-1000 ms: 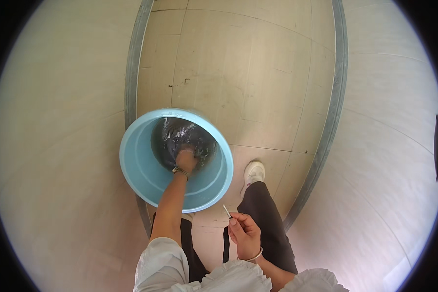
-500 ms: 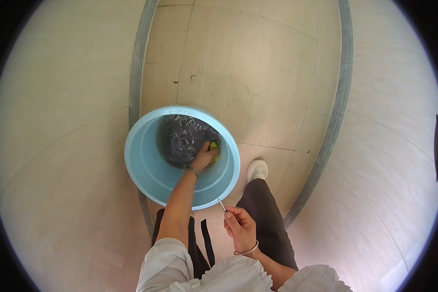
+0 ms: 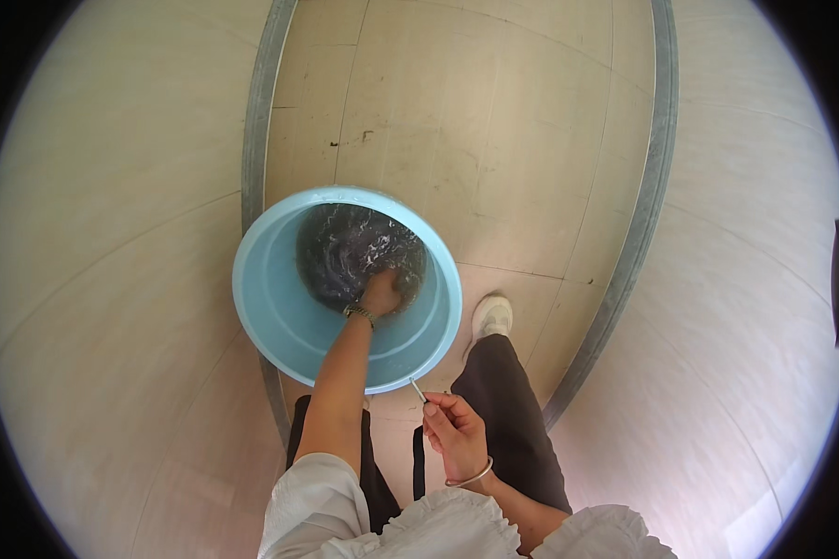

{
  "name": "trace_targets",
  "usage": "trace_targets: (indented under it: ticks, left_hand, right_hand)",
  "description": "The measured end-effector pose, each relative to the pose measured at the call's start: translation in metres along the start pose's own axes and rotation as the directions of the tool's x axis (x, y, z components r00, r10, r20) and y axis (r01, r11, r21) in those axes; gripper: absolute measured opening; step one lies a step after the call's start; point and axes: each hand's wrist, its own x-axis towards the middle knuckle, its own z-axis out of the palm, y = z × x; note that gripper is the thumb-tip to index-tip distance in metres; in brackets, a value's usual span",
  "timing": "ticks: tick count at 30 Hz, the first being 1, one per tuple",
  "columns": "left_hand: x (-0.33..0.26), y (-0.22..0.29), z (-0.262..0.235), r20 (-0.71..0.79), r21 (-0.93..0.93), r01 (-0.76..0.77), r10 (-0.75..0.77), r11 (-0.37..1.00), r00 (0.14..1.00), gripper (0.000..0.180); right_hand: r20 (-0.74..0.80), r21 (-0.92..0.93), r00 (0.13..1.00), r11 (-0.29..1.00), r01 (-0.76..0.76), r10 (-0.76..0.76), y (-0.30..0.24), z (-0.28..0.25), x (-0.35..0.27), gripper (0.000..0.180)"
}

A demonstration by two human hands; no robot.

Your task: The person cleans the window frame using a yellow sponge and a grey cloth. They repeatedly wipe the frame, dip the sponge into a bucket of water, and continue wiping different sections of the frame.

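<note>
Down at the floor, my left hand [image 3: 382, 291] is plunged into the round light-blue plastic bucket [image 3: 270, 307], which stands on the pale beige tiled floor [image 3: 494, 140] just ahead of my legs. That hand is pressed down on the dark, wet bundle of cloth [image 3: 354, 247] lying in the far part of the bucket's bottom, with bits of white foam glinting on it. My fingers are curled into the cloth, but the water and the dark mass hide them, so I cannot tell whether they are closed around a fold or only pushing on it. A thin bracelet [image 3: 357, 312] sits on that wrist, right at the near edge of the cloth.

My right hand [image 3: 455, 433] is held up near my body, to the right of the bucket and just outside its near rim, not touching it. Thumb and forefinger are pinched tight on a slim, pale stick-like object [image 3: 419, 388], which slants up and to the left so that its far tip points at the bucket's rim. What the object is, I cannot make out. A thin bangle [image 3: 471, 477] circles that wrist.

My white shoe [image 3: 491, 317] rests on the floor just right of the bucket, with my dark trouser leg [image 3: 503, 410] running back from it. Two grey metal strips [image 3: 651, 186] curve along the floor, one passing under the bucket on the left, the other well off to the right.
</note>
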Motion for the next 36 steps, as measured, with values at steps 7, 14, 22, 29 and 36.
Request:
trace_targets:
  ticks: [7, 14, 22, 29, 36]
  left_hand:
    - [0.019, 0.026, -0.058, 0.408, -0.868, 0.496, -0.535, 0.024, 0.740, 0.036]
    - [0.019, 0.037, -0.016, -0.054, -0.511, 0.339, -0.424, 0.790, 0.904, 0.026]
    - [-0.053, 0.075, -0.089, 0.212, -0.972, 0.150, -0.396, -0.182, 0.893, 0.025]
    - [-0.100, 0.185, -0.150, 0.014, -0.973, 0.169, -0.690, 0.158, 0.724, 0.051]
    - [-0.129, 0.228, -0.168, -0.261, 0.100, 0.237, -0.204, 0.966, 0.944, 0.037]
  right_hand:
    - [-0.025, 0.010, 0.999, 0.999, -0.032, 0.032, -0.007, 0.004, -0.004, 0.018]
    - [-0.004, -0.045, 1.000, 0.999, 0.009, -0.009, 0.001, -0.004, 0.000, 0.018]
    - [-0.042, 0.010, 0.999, 1.000, 0.020, -0.020, 0.022, -0.016, 0.010, 0.020]
    - [0.035, -0.199, 0.948, 0.928, 0.315, -0.315, 0.092, -0.076, 0.006, 0.022]
    - [0.063, -0.259, 0.891, 0.855, 0.450, -0.449, 0.071, -0.080, -0.024, 0.017]
